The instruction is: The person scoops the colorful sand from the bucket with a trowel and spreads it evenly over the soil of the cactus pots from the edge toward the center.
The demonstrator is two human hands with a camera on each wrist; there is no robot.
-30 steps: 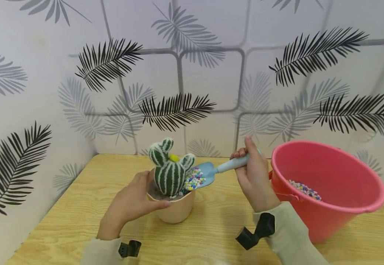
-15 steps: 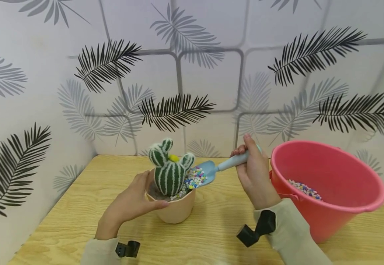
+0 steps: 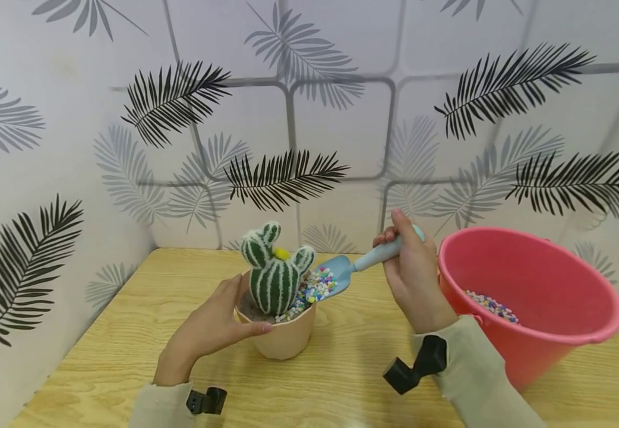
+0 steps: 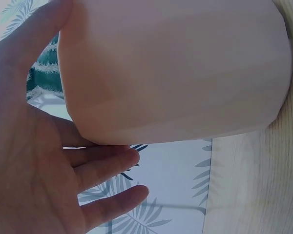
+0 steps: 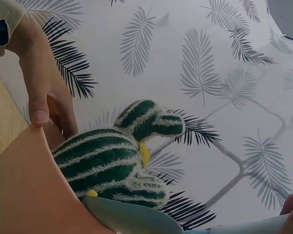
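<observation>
A knitted green cactus (image 3: 274, 285) with white stripes and a yellow flower stands in a pale peach flowerpot (image 3: 284, 340). My left hand (image 3: 208, 330) holds the pot from the left, thumb at the rim and fingers around the side; the left wrist view shows the pot wall (image 4: 176, 73) up close. In my right hand (image 3: 413, 273) is the handle of a blue hand trowel (image 3: 338, 276). Its blade tilts down over the pot's right rim, with colourful pebbles (image 3: 321, 284) on it and more beside the cactus. In the right wrist view the blade (image 5: 132, 217) lies against the rim.
A pink bucket (image 3: 545, 356) with more coloured pebbles (image 3: 491, 306) inside stands at the right, close to my right forearm. Wood-grain tabletop (image 3: 341, 380) lies under everything. A leaf-patterned wall (image 3: 336, 208) rises behind the table.
More pebbles lie in the pot between the cactus and the rim. The trowel has shifted slightly right, and my right hand has tipped its handle up a little. My left hand stays on the pot.
</observation>
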